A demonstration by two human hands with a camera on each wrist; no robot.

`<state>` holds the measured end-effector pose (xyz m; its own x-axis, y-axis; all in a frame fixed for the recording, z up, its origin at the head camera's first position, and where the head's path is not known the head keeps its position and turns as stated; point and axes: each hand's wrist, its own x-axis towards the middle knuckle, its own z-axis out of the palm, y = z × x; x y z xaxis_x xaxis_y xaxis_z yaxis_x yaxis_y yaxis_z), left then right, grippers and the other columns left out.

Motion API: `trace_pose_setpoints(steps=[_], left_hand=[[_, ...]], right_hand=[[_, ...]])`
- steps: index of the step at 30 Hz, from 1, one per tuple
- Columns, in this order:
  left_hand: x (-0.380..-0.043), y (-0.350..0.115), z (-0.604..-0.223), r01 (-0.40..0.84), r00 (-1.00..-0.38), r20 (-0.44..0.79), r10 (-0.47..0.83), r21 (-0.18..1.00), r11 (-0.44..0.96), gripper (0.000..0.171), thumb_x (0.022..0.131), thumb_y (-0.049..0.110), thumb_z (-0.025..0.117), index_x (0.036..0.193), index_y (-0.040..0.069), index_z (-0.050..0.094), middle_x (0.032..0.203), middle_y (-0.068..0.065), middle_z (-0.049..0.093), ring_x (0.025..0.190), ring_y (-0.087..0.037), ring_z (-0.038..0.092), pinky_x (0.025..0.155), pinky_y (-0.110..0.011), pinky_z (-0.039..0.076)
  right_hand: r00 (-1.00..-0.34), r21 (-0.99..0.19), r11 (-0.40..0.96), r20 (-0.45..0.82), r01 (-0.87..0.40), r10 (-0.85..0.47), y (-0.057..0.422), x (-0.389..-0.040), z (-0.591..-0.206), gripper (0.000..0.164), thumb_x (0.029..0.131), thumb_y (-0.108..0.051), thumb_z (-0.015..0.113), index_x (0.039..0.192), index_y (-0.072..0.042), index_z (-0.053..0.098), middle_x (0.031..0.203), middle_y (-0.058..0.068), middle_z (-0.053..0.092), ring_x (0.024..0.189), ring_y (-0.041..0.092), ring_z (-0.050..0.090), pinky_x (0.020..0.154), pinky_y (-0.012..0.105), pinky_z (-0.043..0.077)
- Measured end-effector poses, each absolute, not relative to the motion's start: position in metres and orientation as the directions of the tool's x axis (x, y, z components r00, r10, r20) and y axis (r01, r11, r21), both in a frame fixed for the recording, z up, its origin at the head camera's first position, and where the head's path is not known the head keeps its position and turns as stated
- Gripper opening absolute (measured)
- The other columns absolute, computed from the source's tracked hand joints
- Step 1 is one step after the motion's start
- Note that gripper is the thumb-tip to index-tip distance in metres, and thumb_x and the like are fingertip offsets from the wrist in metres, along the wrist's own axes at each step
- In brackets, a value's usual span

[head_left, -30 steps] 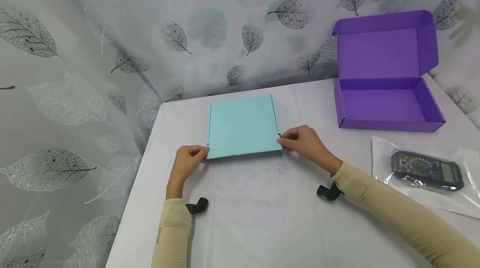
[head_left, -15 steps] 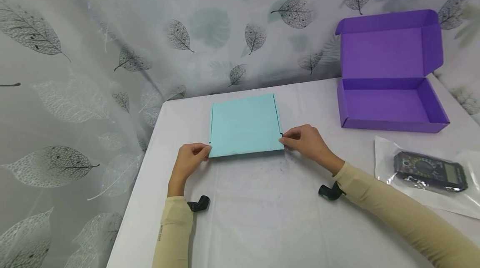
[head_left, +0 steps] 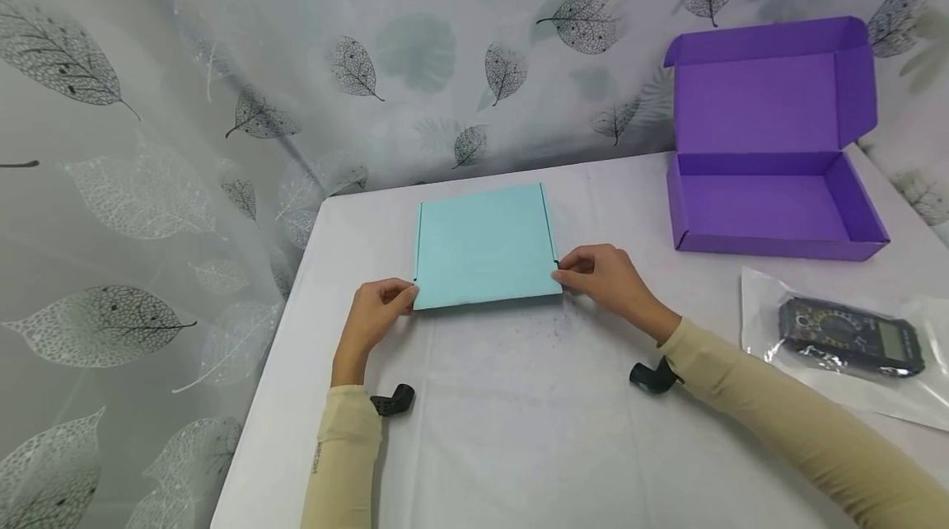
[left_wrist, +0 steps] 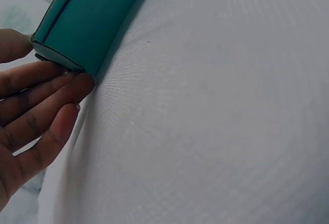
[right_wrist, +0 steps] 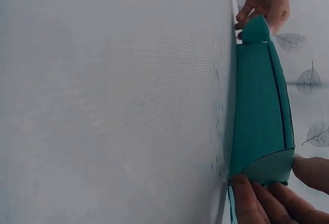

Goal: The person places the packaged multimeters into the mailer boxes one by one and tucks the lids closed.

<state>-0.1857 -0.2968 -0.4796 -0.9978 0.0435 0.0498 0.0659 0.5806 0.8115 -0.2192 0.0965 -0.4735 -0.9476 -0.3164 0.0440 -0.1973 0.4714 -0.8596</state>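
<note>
A flat turquoise cardboard box (head_left: 485,245) lies toward the back of the table with its lid down over it. At its front left corner my left hand (head_left: 371,319) pinches the lid edge between thumb and fingers. My right hand (head_left: 608,282) holds the front right corner in the same way. In the right wrist view the front wall (right_wrist: 257,100) faces the camera, and a rounded side flap (right_wrist: 272,165) sticks out at the near end, by the right fingertips. The left wrist view shows the left hand (left_wrist: 38,106) with thumb above and fingertips below the corner. The box's inside is hidden.
An open purple box (head_left: 764,212) stands at the back right with its lid upright. In front of it lies a black multimeter (head_left: 848,335) in a clear plastic bag (head_left: 759,315). A leaf-print curtain (head_left: 415,100) hangs behind the white-covered table (head_left: 519,447).
</note>
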Motion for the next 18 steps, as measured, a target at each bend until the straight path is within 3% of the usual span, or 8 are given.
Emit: trace_pose_setpoints(steps=[11,18], left_hand=[[-0.1854,-0.2964,-0.4784,0.08,-0.997,0.057,0.057,0.804,0.589,0.023,0.103,0.023,0.069,0.106,0.001,0.077,0.086,-0.007,0.073,0.079,-0.024,0.071,0.076,-0.039,0.058],[-0.184,-0.2954,-0.4776,0.07,-0.998,0.059,0.038,0.782,0.619,0.025,0.102,0.026,0.07,0.109,0.004,0.077,0.091,-0.005,0.074,0.083,-0.021,0.071,0.078,-0.042,0.054]], right_hand=[[-0.945,-0.864,0.459,0.054,-0.206,-0.322,0.097,-0.219,-0.4721,0.015,0.096,-0.021,0.077,0.102,-0.007,0.075,0.089,0.003,0.076,0.08,0.019,0.071,0.073,0.041,0.051],[-0.941,-0.847,0.47,0.097,-0.25,-0.325,0.0972,-0.2195,-0.4742,0.013,0.095,-0.02,0.079,0.1,-0.009,0.075,0.086,-0.003,0.074,0.084,0.018,0.071,0.076,0.042,0.051]])
